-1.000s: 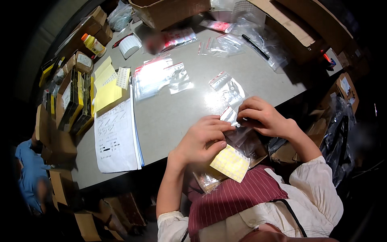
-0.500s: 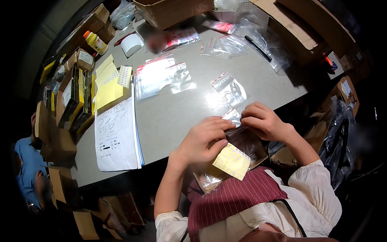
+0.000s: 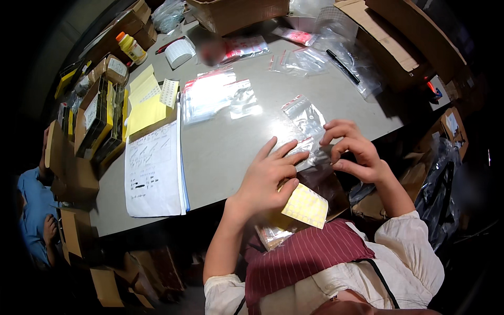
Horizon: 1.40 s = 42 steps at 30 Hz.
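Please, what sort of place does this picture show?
Probably a packing or sorting workplace: clear bags lie on the grey table, cardboard boxes stand on and around it, and handwritten sheets lie on its left side.

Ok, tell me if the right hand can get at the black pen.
Probably yes: the black pen lies uncovered on clear plastic, beyond the right hand, and nothing seems to stand between them, though it would need a forward reach.

A smooth grey desk catches a white glare on its top. Beyond the desk's left end shows a dim greyish surface; below the desk's near edge lies deep shadow.
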Motion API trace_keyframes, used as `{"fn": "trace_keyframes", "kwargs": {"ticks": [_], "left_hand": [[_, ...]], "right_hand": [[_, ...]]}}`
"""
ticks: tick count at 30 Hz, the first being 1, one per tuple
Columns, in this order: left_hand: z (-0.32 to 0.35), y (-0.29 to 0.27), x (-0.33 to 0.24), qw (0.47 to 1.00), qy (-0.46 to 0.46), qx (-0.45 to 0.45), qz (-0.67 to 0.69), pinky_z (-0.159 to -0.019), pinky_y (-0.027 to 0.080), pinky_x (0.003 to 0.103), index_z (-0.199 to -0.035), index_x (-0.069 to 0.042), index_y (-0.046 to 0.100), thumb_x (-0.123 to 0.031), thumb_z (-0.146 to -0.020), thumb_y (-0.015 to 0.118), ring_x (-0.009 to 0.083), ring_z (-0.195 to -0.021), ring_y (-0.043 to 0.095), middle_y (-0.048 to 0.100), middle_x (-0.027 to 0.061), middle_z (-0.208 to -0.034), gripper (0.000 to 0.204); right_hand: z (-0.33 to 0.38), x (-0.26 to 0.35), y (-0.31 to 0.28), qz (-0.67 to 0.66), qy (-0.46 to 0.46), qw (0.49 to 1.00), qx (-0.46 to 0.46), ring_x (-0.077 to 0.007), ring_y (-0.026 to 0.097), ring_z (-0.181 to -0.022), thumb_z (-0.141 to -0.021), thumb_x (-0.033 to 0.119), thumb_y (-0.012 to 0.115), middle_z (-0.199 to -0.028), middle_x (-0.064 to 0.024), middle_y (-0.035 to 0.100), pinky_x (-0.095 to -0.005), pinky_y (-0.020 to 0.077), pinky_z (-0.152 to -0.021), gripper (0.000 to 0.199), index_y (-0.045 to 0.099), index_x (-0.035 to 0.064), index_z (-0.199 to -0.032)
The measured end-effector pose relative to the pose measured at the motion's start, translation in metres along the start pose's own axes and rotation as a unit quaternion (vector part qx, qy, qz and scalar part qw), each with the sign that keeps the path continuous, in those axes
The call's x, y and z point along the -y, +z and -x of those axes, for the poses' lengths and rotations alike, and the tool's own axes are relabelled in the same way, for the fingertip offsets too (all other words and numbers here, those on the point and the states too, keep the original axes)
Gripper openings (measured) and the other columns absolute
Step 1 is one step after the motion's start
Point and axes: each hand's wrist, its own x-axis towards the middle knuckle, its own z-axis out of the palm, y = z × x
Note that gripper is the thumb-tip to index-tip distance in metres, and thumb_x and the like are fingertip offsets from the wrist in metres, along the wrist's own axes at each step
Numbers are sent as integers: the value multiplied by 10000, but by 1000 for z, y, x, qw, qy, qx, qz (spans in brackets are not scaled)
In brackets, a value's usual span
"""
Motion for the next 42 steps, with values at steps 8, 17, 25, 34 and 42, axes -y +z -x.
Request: {"fn": "trace_keyframes", "kwargs": {"ticks": [8,17,25,34,42], "left_hand": [[2,2,4,999,2,-18,-27,-1254,189,572,-823,-49,730,-188,-833,697,392,-1510,352,591,88,-1487,143],[3,0,4,1000,2,-27,4,-1253,178,581,-790,-49,723,-213,-831,710,399,-1525,322,583,120,-1493,170],[15,-6,11,989,5,-108,100,-1213,269,548,-784,-15,691,-154,-806,717,427,-1476,397,499,211,-1556,143],[77,-45,15,816,-66,-395,418,-1209,308,528,-765,-11,593,-216,-885,597,450,-1399,498,531,355,-1459,237],[96,-54,25,785,-93,-450,415,-1061,473,481,-824,-10,606,-219,-982,531,398,-1242,622,595,328,-1382,272]], "right_hand": [[-25,0,19,83,24,992,88,-435,257,-1485,-969,167,654,-1513,-178,431,-555,242,-1215,155,602,48,-1054],[-24,-9,42,234,39,969,72,-474,233,-1501,-889,129,702,-1558,-193,392,-588,236,-1215,255,602,24,-1099],[-31,-17,23,206,91,973,46,-505,253,-1488,-890,365,714,-1580,-272,338,-590,223,-1215,723,411,42,-1462],[-3,-29,13,138,66,974,168,-442,129,-1580,-964,505,631,-1677,-311,170,-565,49,-1277,928,209,12,-1628],[-14,10,15,-163,45,959,229,-390,431,-1469,-986,351,679,-1621,-232,384,-502,357,-1202,683,440,50,-1550]]}}
